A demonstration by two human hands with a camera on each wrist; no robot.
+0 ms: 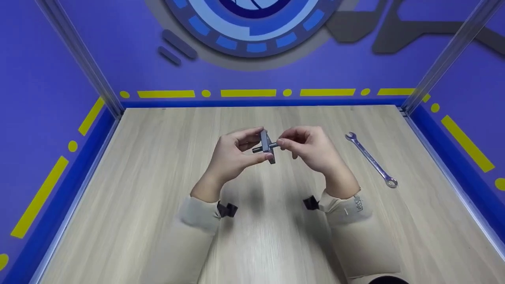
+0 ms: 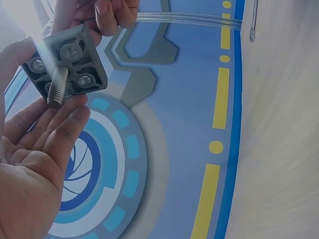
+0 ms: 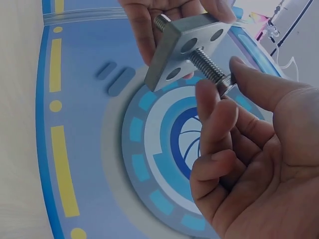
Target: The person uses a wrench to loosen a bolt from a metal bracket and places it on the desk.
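Observation:
Above the middle of the table, my left hand (image 1: pixel 232 156) grips a square grey plate (image 3: pixel 164 57) by its edges, thumb on one side and fingers on the other. Several holes pierce the plate, and its other face shows a ribbed pattern in the left wrist view. A threaded bolt (image 3: pixel 207 64) runs through one hole, its shank (image 2: pixel 58 87) sticking out on the left hand's side. My right hand (image 1: pixel 311 148) pinches the bolt's head (image 3: pixel 226 84) between thumb and index finger, its other fingers loosely curled.
A combination wrench (image 1: pixel 371 159) lies slantwise on the wooden table (image 1: pixel 158 189), to the right of my right hand. Blue printed panels (image 1: pixel 256 79) with metal corner posts wall in the back and both sides. Black straps (image 1: pixel 227 210) hang at the sleeve cuffs.

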